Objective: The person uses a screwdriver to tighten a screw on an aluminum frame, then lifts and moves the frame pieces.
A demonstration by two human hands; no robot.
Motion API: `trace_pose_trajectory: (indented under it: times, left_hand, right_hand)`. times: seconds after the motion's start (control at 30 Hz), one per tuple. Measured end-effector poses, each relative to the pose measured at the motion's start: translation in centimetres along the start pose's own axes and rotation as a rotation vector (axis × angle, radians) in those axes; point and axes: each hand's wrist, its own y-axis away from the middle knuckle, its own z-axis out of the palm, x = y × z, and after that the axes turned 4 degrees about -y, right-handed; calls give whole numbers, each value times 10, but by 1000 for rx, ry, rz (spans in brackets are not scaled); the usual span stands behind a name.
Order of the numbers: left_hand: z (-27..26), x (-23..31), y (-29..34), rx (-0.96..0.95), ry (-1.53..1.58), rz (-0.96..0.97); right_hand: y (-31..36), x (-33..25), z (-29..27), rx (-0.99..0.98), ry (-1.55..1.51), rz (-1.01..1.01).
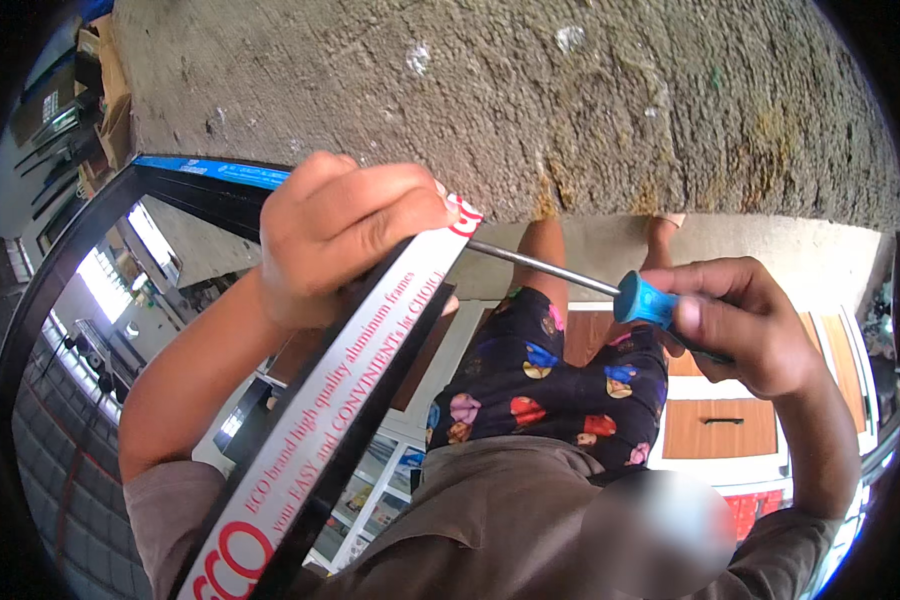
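My left hand (355, 225) is wrapped round the corner of a black aluminum frame (310, 515). White tape with red print (345, 410) covers the near bar, and a blue strip (215, 170) runs along the bar going off to the left. In my right hand (745, 325) is a screwdriver with a blue handle (642, 302), its fingers closed round the grip. The metal shaft (550, 268) points left, with its tip at the end of the taped bar beside my left fingers. Whether the tip sits in a screw is hidden.
A rough, stained grey surface (530, 100) lies ahead, its edge close to the frame corner. Cardboard (115, 90) and dark items stand at the far left. White cabinets with brown drawer fronts (720, 428) are in view behind my legs.
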Motion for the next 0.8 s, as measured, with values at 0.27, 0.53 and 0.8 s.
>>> trace_pose_trajectory:
  times: [0.27, 0.53, 0.8]
  left_hand:
    - [-4, -5, 1, -5, -71, -1]
    - [-5, -6, -2, -8, -26, -8]
    - [-7, -9, 4, 8, -71, -17]
  right_hand:
    - [0, 35, -10, 269, 1230, -1230]
    - [-8, 6, 1, -38, 82, 160]
    - [-9, 25, 12, 260, 1486, -1319]
